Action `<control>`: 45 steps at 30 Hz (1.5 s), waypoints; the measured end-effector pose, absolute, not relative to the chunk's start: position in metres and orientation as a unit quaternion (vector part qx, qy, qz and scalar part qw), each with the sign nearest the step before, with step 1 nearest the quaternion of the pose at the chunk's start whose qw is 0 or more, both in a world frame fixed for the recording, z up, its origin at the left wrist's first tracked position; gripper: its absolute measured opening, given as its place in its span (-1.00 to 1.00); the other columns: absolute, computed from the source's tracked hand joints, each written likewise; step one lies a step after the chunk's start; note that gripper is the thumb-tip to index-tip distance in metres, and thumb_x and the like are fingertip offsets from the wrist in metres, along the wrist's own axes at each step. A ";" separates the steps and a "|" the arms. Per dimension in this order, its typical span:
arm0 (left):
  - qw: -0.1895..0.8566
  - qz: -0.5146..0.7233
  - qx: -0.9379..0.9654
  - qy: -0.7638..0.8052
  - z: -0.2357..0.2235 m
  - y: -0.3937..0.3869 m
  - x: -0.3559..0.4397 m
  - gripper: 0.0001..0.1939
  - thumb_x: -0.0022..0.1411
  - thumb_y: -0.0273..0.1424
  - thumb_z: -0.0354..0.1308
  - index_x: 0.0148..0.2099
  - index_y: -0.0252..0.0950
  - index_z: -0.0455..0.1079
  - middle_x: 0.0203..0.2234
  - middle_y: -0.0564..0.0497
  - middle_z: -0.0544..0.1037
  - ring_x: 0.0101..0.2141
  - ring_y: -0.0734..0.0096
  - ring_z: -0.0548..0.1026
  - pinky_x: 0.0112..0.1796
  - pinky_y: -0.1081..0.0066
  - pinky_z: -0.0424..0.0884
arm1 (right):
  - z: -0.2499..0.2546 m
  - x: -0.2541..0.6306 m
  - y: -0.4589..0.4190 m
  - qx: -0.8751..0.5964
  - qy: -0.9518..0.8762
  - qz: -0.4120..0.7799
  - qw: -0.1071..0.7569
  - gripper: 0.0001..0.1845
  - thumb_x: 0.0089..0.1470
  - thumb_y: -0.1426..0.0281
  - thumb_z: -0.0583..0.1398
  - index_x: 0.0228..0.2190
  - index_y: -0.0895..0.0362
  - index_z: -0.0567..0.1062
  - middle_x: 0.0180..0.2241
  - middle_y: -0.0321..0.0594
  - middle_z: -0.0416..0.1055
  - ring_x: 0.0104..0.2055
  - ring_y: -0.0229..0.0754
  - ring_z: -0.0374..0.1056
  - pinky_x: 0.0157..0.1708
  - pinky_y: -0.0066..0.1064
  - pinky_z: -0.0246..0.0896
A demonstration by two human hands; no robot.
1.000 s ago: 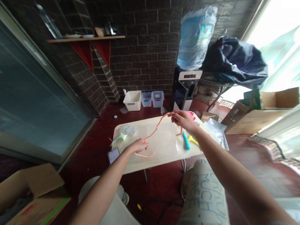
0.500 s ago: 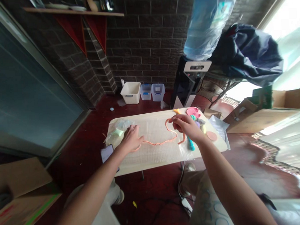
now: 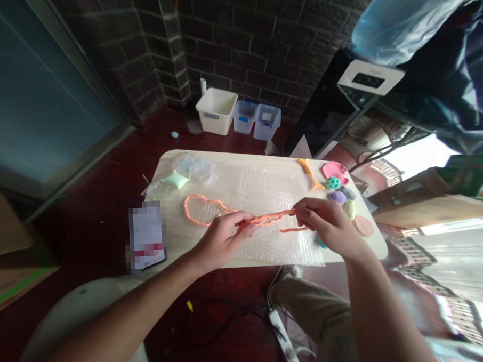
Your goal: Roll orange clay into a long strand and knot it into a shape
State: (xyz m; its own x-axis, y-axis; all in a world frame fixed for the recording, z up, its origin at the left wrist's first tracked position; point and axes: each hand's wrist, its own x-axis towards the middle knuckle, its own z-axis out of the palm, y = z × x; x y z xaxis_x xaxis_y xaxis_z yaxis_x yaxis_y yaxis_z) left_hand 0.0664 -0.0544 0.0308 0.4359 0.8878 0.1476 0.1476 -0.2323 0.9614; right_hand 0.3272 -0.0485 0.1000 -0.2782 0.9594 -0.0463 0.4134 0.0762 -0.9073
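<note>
Glaring window light at right, dim room, soft blur, stretched edges

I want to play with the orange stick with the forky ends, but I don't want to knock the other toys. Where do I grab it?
Pinch the orange stick by its slim middle, probably best from above and its left. Both ends spread wider, and the teal ball and pink thing sit close on its right.

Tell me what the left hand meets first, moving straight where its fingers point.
Beyond the orange cord it pinches, the left hand would likely meet the right hand, which also grips cord. Depth is unclear; it might pass by.
</note>
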 end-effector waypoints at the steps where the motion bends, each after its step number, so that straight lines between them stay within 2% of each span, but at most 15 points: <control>1: 0.481 0.371 0.698 0.379 0.030 -0.054 0.065 -0.72 0.49 -0.22 0.09 -0.11 -0.32 0.51 -0.34 0.01 0.54 -0.30 0.37 0.48 -0.25 0.40 0.36 | 0.100 0.327 -0.050 -0.511 -0.683 0.443 0.278 -0.67 0.33 0.23 0.18 -0.38 0.17 0.59 -0.48 -0.24 0.45 -0.45 -0.26 0.28 -0.46 -0.39 0.12; 3: 0.454 0.365 0.718 0.381 0.032 -0.053 0.065 -0.72 0.51 -0.25 0.08 -0.13 -0.32 0.51 -0.36 0.02 0.52 -0.33 0.40 0.46 -0.28 0.41 0.33 | 0.100 0.322 -0.053 -0.489 -0.703 0.455 0.244 -0.67 0.34 0.18 0.19 -0.27 0.16 0.63 -0.37 -0.18 0.54 -0.33 -0.19 0.39 -0.37 -0.36 0.22; 6: 0.412 0.365 0.743 0.380 0.038 -0.052 0.067 -0.74 0.50 -0.29 0.08 -0.19 -0.34 0.49 -0.41 0.04 0.49 -0.36 0.43 0.43 -0.30 0.41 0.30 | 0.099 0.309 -0.057 -0.475 -0.709 0.453 0.256 -0.68 0.33 0.17 0.22 -0.13 0.14 0.64 -0.29 -0.17 0.57 -0.27 -0.17 0.42 -0.31 -0.37 0.29; 10: 0.389 0.376 0.752 0.378 0.043 -0.051 0.065 -0.81 0.47 -0.35 0.11 -0.14 -0.34 0.49 -0.37 0.03 0.53 -0.35 0.45 0.46 -0.30 0.43 0.32 | 0.092 0.300 -0.056 -0.474 -0.673 0.494 0.280 -0.63 0.33 0.14 0.22 -0.08 0.16 0.64 -0.39 -0.21 0.52 -0.47 -0.28 0.35 -0.55 -0.47 0.24; 13: 0.399 0.382 0.750 0.365 0.042 -0.050 0.061 -0.83 0.42 -0.35 0.19 -0.04 -0.33 0.50 -0.32 0.01 0.57 -0.31 0.42 0.51 -0.26 0.43 0.38 | 0.087 0.299 -0.054 -0.474 -0.666 0.499 0.287 -0.64 0.34 0.14 0.22 -0.15 0.18 0.65 -0.49 -0.26 0.46 -0.56 -0.34 0.28 -0.65 -0.52 0.15; 16: 0.401 0.398 0.739 0.367 0.041 -0.050 0.060 -0.83 0.43 -0.33 0.20 -0.08 -0.32 0.54 -0.29 -0.03 0.62 -0.27 0.38 0.55 -0.22 0.40 0.43 | 0.085 0.296 -0.053 -0.462 -0.689 0.483 0.281 -0.70 0.34 0.22 0.22 -0.23 0.17 0.66 -0.50 -0.28 0.48 -0.55 -0.36 0.28 -0.60 -0.53 0.18; 20: 0.358 0.420 0.750 0.366 0.041 -0.051 0.060 -0.86 0.43 -0.40 0.21 -0.10 -0.32 0.58 -0.24 -0.08 0.67 -0.23 0.33 0.60 -0.18 0.36 0.47 | 0.086 0.289 -0.055 -0.459 -0.691 0.489 0.269 -0.72 0.26 0.26 0.30 -0.07 0.13 0.67 -0.29 -0.16 0.62 -0.39 -0.23 0.48 -0.57 -0.49 0.26; 23: 0.322 0.433 0.767 0.347 0.042 -0.053 0.059 -0.89 0.40 -0.48 0.22 -0.10 -0.32 0.59 -0.25 -0.08 0.69 -0.23 0.33 0.63 -0.19 0.36 0.49 | 0.084 0.281 -0.058 -0.460 -0.690 0.479 0.287 -0.71 0.21 0.29 0.36 -0.04 0.04 0.68 -0.18 -0.16 0.67 -0.22 -0.10 0.59 -0.41 -0.42 0.44; 26: 0.306 0.442 0.767 0.350 0.044 -0.055 0.058 -0.89 0.39 -0.52 0.22 -0.14 -0.33 0.59 -0.29 -0.05 0.70 -0.28 0.36 0.64 -0.24 0.39 0.49 | 0.080 0.274 -0.059 -0.456 -0.698 0.440 0.333 -0.83 0.19 0.34 0.38 -0.15 -0.02 0.73 -0.22 -0.20 0.69 -0.18 -0.08 0.61 -0.18 -0.32 0.50; 30: 0.375 0.445 0.719 0.381 0.044 -0.054 0.058 -0.90 0.37 -0.46 0.27 -0.10 -0.32 0.59 -0.25 -0.05 0.71 -0.24 0.36 0.66 -0.20 0.41 0.53 | 0.077 0.270 -0.056 -0.433 -0.708 0.417 0.372 -0.80 0.19 0.43 0.37 -0.16 -0.06 0.73 -0.22 -0.21 0.68 -0.21 -0.14 0.59 -0.20 -0.33 0.46; 33: 0.463 0.445 0.662 0.386 0.043 -0.052 0.059 -0.77 0.33 -0.37 0.33 0.00 -0.31 0.57 -0.17 -0.08 0.71 -0.17 0.32 0.67 -0.15 0.41 0.57 | 0.078 0.271 -0.052 -0.424 -0.713 0.408 0.381 -0.80 0.19 0.47 0.37 -0.17 -0.03 0.73 -0.25 -0.21 0.66 -0.22 -0.15 0.57 -0.21 -0.31 0.43; 35: 0.494 0.448 0.639 0.384 0.041 -0.051 0.059 -0.81 0.34 -0.34 0.32 -0.05 -0.31 0.60 -0.18 -0.09 0.71 -0.16 0.29 0.67 -0.13 0.38 0.59 | 0.078 0.271 -0.051 -0.420 -0.711 0.411 0.385 -0.81 0.18 0.48 0.37 -0.19 -0.01 0.72 -0.27 -0.20 0.64 -0.24 -0.15 0.55 -0.22 -0.29 0.43; 37: 0.495 0.453 0.633 0.386 0.041 -0.050 0.059 -0.86 0.36 -0.34 0.30 -0.14 -0.30 0.62 -0.22 -0.09 0.72 -0.18 0.28 0.68 -0.13 0.35 0.59 | 0.076 0.270 -0.050 -0.419 -0.706 0.417 0.389 -0.84 0.18 0.47 0.36 -0.20 0.02 0.71 -0.27 -0.18 0.64 -0.24 -0.14 0.55 -0.21 -0.28 0.43; 42: 0.465 0.470 0.640 0.390 0.042 -0.050 0.057 -0.89 0.37 -0.38 0.28 -0.15 -0.29 0.62 -0.21 -0.10 0.71 -0.16 0.26 0.67 -0.10 0.33 0.59 | 0.068 0.266 -0.051 -0.437 -0.660 0.479 0.380 -0.86 0.19 0.38 0.38 -0.18 0.06 0.70 -0.23 -0.14 0.67 -0.19 -0.08 0.58 -0.18 -0.25 0.47; 45: 0.487 0.479 0.625 0.379 0.042 -0.049 0.058 -0.90 0.36 -0.40 0.28 -0.14 -0.30 0.58 -0.22 -0.11 0.69 -0.16 0.26 0.66 -0.10 0.33 0.61 | 0.065 0.265 -0.050 -0.444 -0.654 0.471 0.392 -0.90 0.19 0.37 0.38 -0.22 0.04 0.72 -0.27 -0.14 0.68 -0.24 -0.09 0.58 -0.23 -0.27 0.47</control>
State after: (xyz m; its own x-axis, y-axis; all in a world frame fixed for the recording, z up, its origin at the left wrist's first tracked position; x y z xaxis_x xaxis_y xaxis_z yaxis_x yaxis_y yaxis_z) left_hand 0.0577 -0.0493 0.0422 0.2553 0.9393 0.2292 0.0070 -0.2388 0.9710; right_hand 0.2647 -0.0498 0.0646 -0.2984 0.9497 0.0950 0.2104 0.1625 -0.9640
